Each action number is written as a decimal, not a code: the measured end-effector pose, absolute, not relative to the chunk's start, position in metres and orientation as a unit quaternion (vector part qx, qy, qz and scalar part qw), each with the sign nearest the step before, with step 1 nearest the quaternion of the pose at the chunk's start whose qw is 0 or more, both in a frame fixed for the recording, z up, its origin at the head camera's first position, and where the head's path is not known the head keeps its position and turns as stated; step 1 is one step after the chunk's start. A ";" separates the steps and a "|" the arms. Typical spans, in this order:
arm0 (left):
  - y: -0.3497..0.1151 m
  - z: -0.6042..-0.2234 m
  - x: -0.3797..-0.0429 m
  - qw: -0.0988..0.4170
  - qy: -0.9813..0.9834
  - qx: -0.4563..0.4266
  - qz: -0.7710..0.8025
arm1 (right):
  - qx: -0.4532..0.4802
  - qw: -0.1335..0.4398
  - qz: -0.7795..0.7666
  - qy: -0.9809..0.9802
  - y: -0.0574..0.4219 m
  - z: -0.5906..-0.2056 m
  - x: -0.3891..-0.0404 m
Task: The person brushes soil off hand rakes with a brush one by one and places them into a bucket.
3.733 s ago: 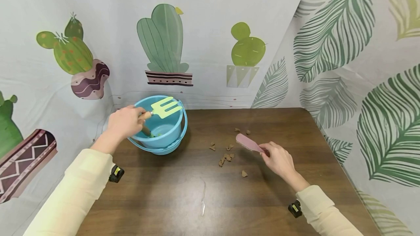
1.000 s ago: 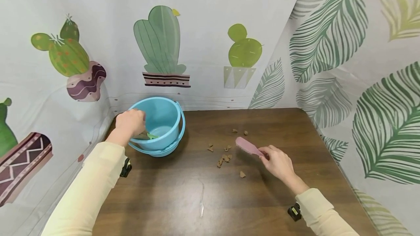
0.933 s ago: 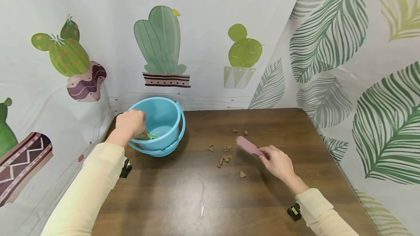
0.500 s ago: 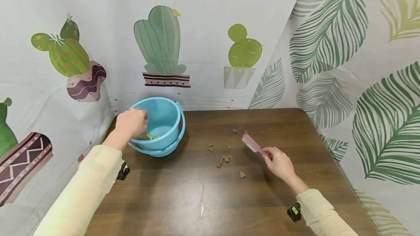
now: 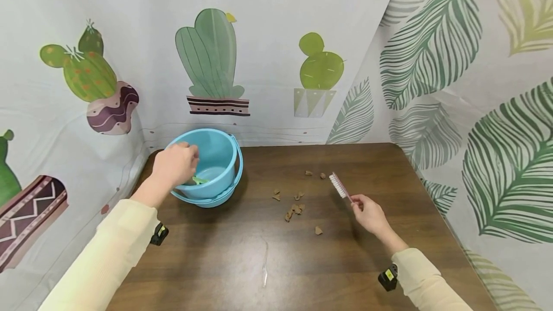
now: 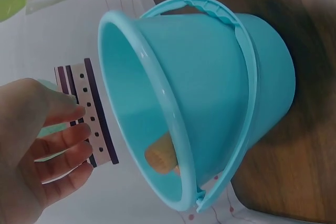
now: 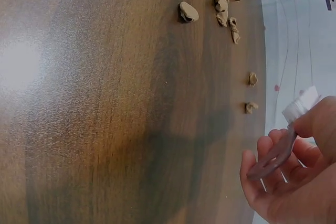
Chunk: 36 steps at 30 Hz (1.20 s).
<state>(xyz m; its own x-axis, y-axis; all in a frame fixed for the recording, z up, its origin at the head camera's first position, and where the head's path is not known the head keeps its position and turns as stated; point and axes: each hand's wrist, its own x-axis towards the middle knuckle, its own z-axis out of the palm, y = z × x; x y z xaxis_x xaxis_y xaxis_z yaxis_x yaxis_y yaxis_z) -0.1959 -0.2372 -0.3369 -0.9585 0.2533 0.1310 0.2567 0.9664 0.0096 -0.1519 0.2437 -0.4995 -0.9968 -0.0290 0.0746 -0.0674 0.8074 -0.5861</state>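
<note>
My left hand (image 5: 174, 163) hovers over the blue bucket (image 5: 211, 190) with its fingers loosely bent, and nothing lies in it in the left wrist view. Inside the bucket, a light green tool head (image 5: 199, 180) shows; a wooden handle end (image 6: 161, 154) leans at the rim. My right hand (image 5: 370, 212) pinches the handle of a pink brush (image 5: 345, 191) above the table, its white bristles (image 5: 338, 187) facing left. Left of the brush, several brown crumpled scraps (image 5: 296, 209) lie scattered; one larger scrap (image 7: 189, 12) sits apart nearer the front.
The brown wooden table (image 5: 242, 253) backs onto a white cloth (image 5: 272, 61) printed with cacti and leaves. The bucket's blue handle (image 5: 238, 167) hangs down around its side, close to the cloth. Cream sleeves (image 5: 116, 239) cover both arms.
My left hand held a light green garden fork over the bucket, reached in, and has now risen slightly without it. The brush has moved right and turned its bristles sideways. The scraps stay put.
</note>
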 end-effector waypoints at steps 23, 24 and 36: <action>-0.214 -0.359 -0.183 0.135 -0.973 -0.186 -0.033 | -0.074 -0.019 0.297 -0.952 0.241 -0.502 -0.153; -0.214 -0.360 -0.182 0.140 -0.972 -0.187 -0.034 | -0.078 -0.019 0.294 -0.953 0.240 -0.502 -0.154; -0.208 -0.372 -0.175 0.180 -0.962 -0.205 -0.030 | -0.120 -0.011 0.289 -0.950 0.235 -0.514 -0.158</action>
